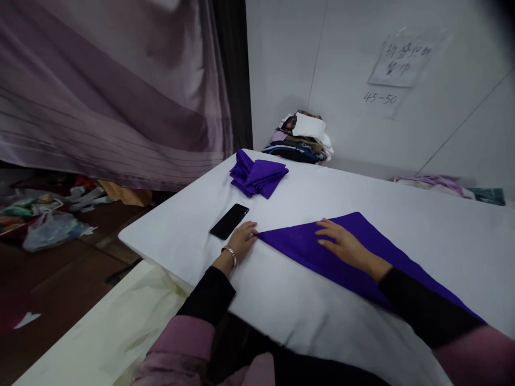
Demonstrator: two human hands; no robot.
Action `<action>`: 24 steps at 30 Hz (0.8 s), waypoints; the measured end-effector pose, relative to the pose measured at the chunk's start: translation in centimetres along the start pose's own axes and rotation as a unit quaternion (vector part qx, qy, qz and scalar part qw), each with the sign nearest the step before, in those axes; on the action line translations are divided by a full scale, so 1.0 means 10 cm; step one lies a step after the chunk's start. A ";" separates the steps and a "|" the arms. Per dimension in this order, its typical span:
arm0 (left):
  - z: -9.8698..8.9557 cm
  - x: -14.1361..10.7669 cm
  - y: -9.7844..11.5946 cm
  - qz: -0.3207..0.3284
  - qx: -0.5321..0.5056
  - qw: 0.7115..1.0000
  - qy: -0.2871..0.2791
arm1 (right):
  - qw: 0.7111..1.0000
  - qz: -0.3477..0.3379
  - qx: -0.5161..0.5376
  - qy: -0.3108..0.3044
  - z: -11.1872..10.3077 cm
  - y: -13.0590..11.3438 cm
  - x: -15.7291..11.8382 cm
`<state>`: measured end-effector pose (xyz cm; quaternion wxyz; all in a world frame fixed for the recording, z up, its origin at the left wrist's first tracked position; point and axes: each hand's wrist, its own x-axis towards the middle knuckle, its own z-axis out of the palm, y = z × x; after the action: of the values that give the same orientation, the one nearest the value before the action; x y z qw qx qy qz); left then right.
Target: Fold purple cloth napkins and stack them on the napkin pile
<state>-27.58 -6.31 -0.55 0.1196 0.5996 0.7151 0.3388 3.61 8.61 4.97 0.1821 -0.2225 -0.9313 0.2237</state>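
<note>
A purple cloth (295, 243), folded into a triangle, lies on the white table with its long edge towards me. My left hand (242, 240), with a bracelet at the wrist, has its fingers closed on the cloth's pointed left corner. Over the upper left part of the same cloth is my right hand (343, 245), its fingers apart and the fingertips near the upper edge. The right forearm hides part of the cloth. Just beyond my left hand rests a black phone (229, 221). Farther back sits a bunched, folded purple cloth (259, 177).
The white-covered table (169, 228) has a rounded left corner. Behind it, a pile of folded clothes (301, 136) stands against the wall. A mauve curtain (120, 91) hangs at the left, above a plastic bag (54, 230) on the floor. Handwritten paper signs (400, 59) are on the wall.
</note>
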 end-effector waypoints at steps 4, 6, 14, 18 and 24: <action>0.00 -0.01 0.01 0.002 0.007 1.000 -0.003 | 0.999 -0.035 0.004 -0.040 0.47 -0.18 0.61; 0.00 -0.01 0.02 0.003 0.020 1.000 -0.006 | 0.998 -0.038 -0.004 -0.057 0.63 -0.23 0.78; -0.01 -0.01 0.06 0.004 0.043 0.999 -0.005 | 0.992 -0.030 0.017 -0.118 0.85 -0.24 0.93; -0.02 -0.01 0.09 0.002 0.046 0.999 -0.010 | 0.991 -0.022 0.037 -0.125 0.89 -0.22 0.95; -0.02 -0.03 0.08 0.004 0.045 0.999 -0.019 | 0.990 -0.033 0.056 -0.124 0.91 -0.20 0.96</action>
<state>-26.96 -6.56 0.03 0.1046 0.6136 0.7248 0.2954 -9.07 8.73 0.65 0.0842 -0.1520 -0.9394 0.2957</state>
